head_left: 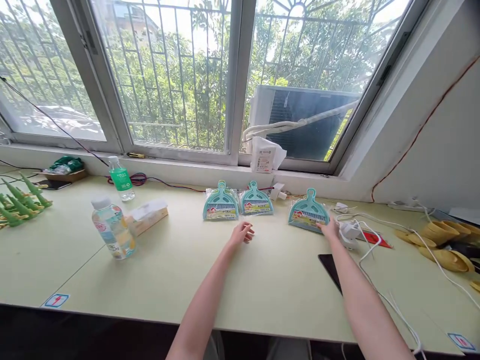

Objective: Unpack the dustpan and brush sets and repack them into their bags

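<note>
Three teal dustpan-and-brush sets in clear wrap stand along the far side of a pale desk (277, 280) beneath a barred window, as I watch from my remote station. The right hand (330, 229) has its fingers closed in a pinch on the lower right corner of the rightmost set (309, 212), at ten o'clock from that hand; the fingertips behind the pan appear hidden, so I read the grip mainly from the thumb in front. The left hand (242, 233) hovers or rests near the desk, fingers loosely curled with gaps between them. From it, the leftmost set (221, 202) is at eleven o'clock and the middle set (256, 200) at one, the two close side by side. A white adapter (350, 232) sits at three o'clock from the right hand, a dark flat device (330, 270) at six, partly under the forearm. At nine o'clock from the left hand, I see a clear bottle (115, 230) beside a low box (148, 217); a green-labelled bottle (122, 181) stands at ten.
</note>
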The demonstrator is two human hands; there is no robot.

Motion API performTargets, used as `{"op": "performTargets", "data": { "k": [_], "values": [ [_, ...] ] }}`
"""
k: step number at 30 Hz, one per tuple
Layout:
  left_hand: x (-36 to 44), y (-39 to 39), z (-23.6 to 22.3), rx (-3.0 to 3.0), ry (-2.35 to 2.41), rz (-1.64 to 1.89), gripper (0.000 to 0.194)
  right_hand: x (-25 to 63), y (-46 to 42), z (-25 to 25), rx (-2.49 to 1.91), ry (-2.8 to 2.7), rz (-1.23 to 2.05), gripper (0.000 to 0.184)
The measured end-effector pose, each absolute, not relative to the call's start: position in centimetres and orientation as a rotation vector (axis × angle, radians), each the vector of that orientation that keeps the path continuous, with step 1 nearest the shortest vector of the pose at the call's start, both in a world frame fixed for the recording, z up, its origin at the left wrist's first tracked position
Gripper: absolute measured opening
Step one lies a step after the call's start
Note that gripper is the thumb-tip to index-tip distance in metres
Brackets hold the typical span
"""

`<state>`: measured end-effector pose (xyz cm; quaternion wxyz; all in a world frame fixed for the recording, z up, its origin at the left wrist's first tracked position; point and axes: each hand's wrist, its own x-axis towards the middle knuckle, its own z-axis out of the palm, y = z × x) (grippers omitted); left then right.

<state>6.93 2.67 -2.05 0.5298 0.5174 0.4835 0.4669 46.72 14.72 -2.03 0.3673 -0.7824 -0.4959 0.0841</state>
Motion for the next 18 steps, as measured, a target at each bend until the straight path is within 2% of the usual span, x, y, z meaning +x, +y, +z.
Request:
{"op": "performTargets", "data": {
  "k": [3,8,12,18],
  "values": [
    [6.8,2.6,-2.1,1.250,1.157,1.097,0.030,45.4,15.2,-2.7,-2.087,-1.138,0.210,0.063],
    [6.7,2.8,-2.1,1.247,1.162,1.082,0.029,44.1,14.8,-3.4,-2.029,-1.137,0.051,0.083],
    [6.7,3.0,-2.1,1.247,1.162,1.082,0.028,44.3,14.2,-3.0,-2.019,-1.278,0.058,0.070],
    [6.8,2.9,-2.1,1.267,1.171,1.072,0.024,46.0,14.0,-2.6,-2.040,-1.282,0.208,0.069]
  ]
}}
